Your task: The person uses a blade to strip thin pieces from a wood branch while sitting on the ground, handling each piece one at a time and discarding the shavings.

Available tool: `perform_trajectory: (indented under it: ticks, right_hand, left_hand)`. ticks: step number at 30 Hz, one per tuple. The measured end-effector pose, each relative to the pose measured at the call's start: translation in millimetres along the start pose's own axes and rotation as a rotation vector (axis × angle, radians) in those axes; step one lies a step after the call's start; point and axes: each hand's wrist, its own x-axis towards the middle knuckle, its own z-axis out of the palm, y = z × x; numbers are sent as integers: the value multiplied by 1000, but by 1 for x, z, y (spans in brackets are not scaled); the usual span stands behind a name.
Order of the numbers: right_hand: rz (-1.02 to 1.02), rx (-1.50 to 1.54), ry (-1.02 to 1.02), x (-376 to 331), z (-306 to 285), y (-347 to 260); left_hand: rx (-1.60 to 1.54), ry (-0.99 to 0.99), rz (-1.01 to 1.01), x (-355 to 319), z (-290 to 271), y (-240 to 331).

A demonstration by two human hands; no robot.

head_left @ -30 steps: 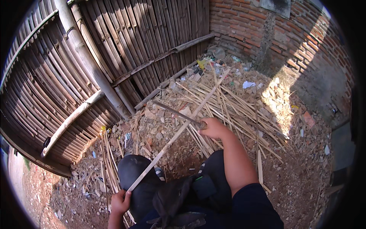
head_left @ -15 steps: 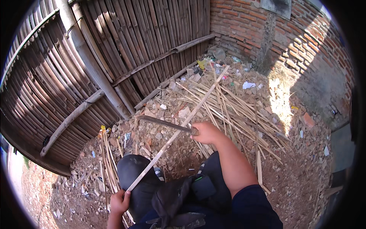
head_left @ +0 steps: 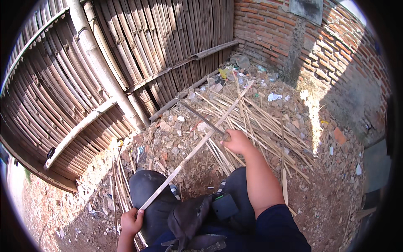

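Note:
My left hand (head_left: 132, 221) is closed around the lower end of a long pale bamboo strip (head_left: 180, 166), beside my left knee. The strip slants up and away to the right, passing over that knee. My right hand (head_left: 238, 142) grips the handle of a machete (head_left: 201, 117), its dark blade pointing up and to the left. Blade and strip cross a little ahead of my right fist; whether they touch, I cannot tell. Beyond the fist lies a loose pile of bamboo strips (head_left: 268, 130) on the ground.
More strips (head_left: 119, 180) lean beside my left leg. A bamboo-slat wall (head_left: 163, 38) with a thick pole (head_left: 98, 63) stands at the left, and a brick wall (head_left: 264, 29) closes the far right. Rubble and litter (head_left: 176, 126) cover the ground. A dark box (head_left: 224, 206) lies on my lap.
My right hand has moved slightly up and right with the machete, whose blade now tilts more steeply upward. The left hand keeps its hold on the strip. More sunlight falls on the slat wall.

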Motion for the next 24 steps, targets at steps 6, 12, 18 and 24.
perform_trajectory:
  ticks: [6,12,18,24]
  right_hand:
    - [-34,19,-64,-8,-1,-21]
    - [-199,-63,-136,-16,-1,-37]
    - [-49,44,-104,-8,0,-15]
    - [-76,-44,-55,-17,-5,-33]
  left_hand:
    - [-13,-8,9,0,-1,1]
    - [-52,-48,-9,-1,-2,0]
    - [-10,-41,-19,0,0,1]
    - [-12,-32,2,-1,0,-2]
